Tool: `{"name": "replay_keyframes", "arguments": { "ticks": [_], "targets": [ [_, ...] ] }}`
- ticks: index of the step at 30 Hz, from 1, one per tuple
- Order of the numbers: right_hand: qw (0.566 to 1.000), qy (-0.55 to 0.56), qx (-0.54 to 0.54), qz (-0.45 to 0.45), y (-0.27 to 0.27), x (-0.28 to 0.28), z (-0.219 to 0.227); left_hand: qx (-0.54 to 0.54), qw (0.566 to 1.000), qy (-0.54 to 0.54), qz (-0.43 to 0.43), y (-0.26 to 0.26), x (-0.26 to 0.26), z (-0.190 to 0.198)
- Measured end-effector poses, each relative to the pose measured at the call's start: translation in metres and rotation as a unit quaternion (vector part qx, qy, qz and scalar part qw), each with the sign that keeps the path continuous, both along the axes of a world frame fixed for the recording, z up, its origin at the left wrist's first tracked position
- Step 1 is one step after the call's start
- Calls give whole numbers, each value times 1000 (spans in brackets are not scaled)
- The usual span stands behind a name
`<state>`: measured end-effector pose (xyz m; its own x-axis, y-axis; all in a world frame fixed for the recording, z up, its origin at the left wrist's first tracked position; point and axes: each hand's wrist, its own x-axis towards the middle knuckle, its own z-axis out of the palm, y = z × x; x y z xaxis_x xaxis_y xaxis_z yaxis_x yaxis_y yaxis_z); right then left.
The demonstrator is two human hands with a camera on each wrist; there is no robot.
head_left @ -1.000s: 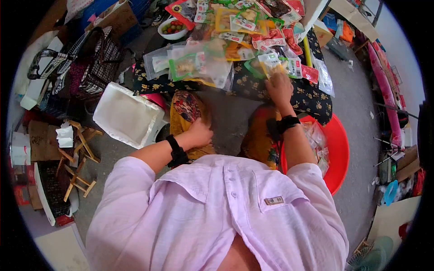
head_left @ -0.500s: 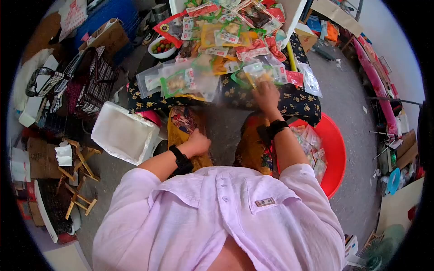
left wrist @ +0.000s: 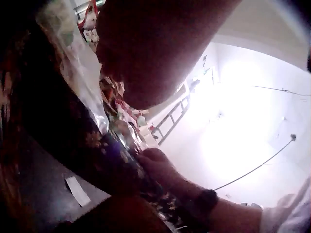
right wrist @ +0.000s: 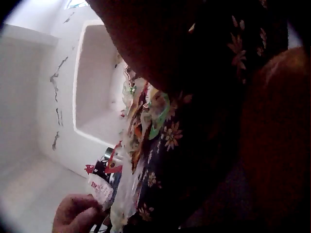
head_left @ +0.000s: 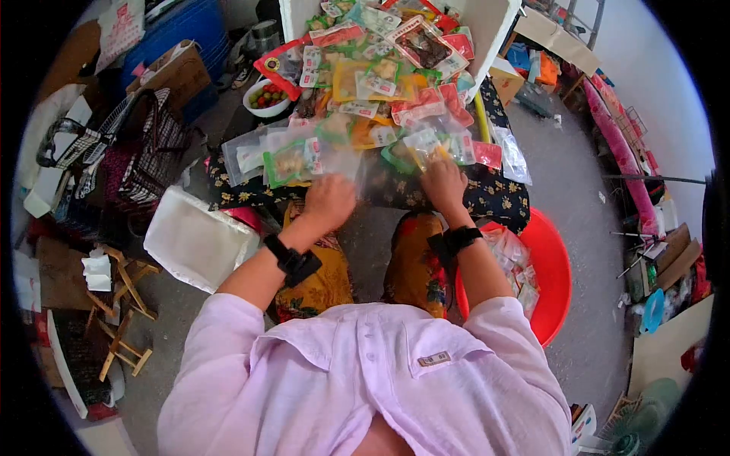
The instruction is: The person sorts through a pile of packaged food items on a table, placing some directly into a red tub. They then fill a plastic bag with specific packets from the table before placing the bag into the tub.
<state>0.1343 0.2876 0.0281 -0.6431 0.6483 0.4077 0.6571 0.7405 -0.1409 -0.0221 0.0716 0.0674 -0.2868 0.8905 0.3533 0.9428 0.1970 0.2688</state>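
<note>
In the head view, my right hand (head_left: 444, 182) pinches the near end of a clear, yellow-edged food packet (head_left: 423, 144) at the table's front edge. A green-edged packet and a white-labelled one lie against it. My left hand (head_left: 332, 199) is at the front edge too, beside clear plastic bags (head_left: 346, 163) and a green-edged food packet (head_left: 287, 164). Its fingers are loosely curled in the right wrist view, with nothing visible in them. Farther back, a heap of sealed food packets (head_left: 372, 80) covers the dark flowered cloth (head_left: 395, 190).
A white foam box (head_left: 494, 34) stands behind the heap, with a bowl of small red and green fruit (head_left: 266, 99) to its left. On the floor are a red tub (head_left: 559, 266) holding packets at right, and a white foam lid or tray (head_left: 194, 235) at left.
My left hand has risen from my left thigh and moved forward to the table's front edge. The right hand stays at the yellow-edged packet. The head view has shifted slightly.
</note>
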Motion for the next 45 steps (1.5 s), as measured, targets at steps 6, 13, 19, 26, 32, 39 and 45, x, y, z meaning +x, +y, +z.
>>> {"name": "replay_keyframes", "arguments": {
  "ticks": [6,13,19,26,32,39,45],
  "targets": [
    [987,106,-97,77,22,-11,27,121,982,90,115,25,-33,-19],
    [958,227,-170,42,68,-133,79,-1,985,15,171,44,-27,-4],
    [955,-203,181,118,109,-201,53,22,986,-11,163,54,-39,-12],
    [990,29,-26,133,117,-210,36,24,986,-5,164,57,-42,-5],
    [968,-76,169,166,137,-221,29,38,981,51,181,60,-44,-12],
    [775,441,-449,56,47,-148,93,73,971,-144,175,59,-31,9],
    [811,324,-397,281,4,-67,88,171,983,-56,23,49,-6,17]
  ]
}}
